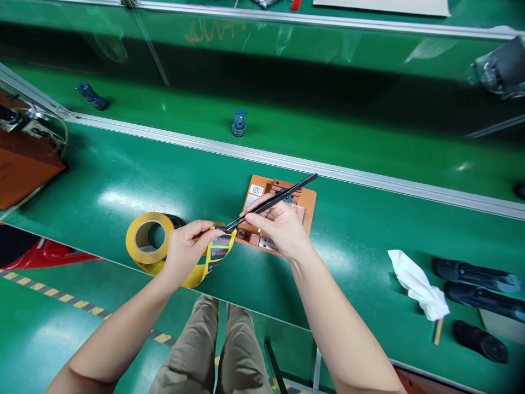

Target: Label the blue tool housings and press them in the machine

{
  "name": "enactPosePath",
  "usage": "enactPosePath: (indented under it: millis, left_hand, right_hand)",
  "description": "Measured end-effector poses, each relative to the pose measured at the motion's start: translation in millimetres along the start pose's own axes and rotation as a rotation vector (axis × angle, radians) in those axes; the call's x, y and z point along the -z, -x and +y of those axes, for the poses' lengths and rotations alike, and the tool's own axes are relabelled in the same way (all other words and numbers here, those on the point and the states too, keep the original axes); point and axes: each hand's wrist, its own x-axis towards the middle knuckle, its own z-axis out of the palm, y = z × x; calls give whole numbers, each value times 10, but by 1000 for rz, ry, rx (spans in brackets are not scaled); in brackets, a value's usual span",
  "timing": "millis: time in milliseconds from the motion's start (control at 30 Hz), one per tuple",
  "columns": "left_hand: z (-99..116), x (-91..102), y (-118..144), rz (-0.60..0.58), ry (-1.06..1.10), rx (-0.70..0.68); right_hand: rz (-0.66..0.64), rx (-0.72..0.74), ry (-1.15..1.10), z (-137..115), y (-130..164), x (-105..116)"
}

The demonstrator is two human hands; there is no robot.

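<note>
My left hand (191, 243) pinches the free end of a yellow strip of dark BOSCH labels (219, 253). That strip curves down and back to a yellow label roll (135, 239) standing on its side near the bench's front edge. Between the thumb and fingers of my right hand (279, 223) are black tweezers (279, 197), their tips touching the top label on the strip. Below and behind my right hand lies an orange fixture plate (309, 203) with a QR sticker and metal parts. The hand hides part of the fixture.
Beyond the metal rail (197, 143), dark blue tool housings (239, 123) stand on a green surface. At the right are a crumpled white cloth (418, 284) and several dark tool bodies (476, 273). An orange machine (28, 158) sits at the far left.
</note>
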Motion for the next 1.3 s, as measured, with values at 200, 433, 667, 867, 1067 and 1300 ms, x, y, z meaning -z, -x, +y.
enactPosePath:
  millis: [200, 433, 667, 867, 1067, 1300]
  left_hand:
    - [41, -10, -1, 12, -99, -43]
    - [-35, -146, -481, 21, -679, -138]
    - [-87, -310, -736, -132, -1033, -134]
    - [9, -273, -523, 97, -924, -456]
    - [78, -779, -106, -312, -635, -936]
    - [-57, -1009, 22, -360, -682, -904]
  right_hand:
    - [0, 43, 68, 10, -1, -5]
    - [174, 123, 202, -144, 105, 476]
    - [244, 143, 296, -136, 110, 1012]
    - [213, 139, 212, -101, -17, 1171]
    - [192, 127, 303, -67, -70, 1258]
    - [196, 130, 236, -1, -78, 1235]
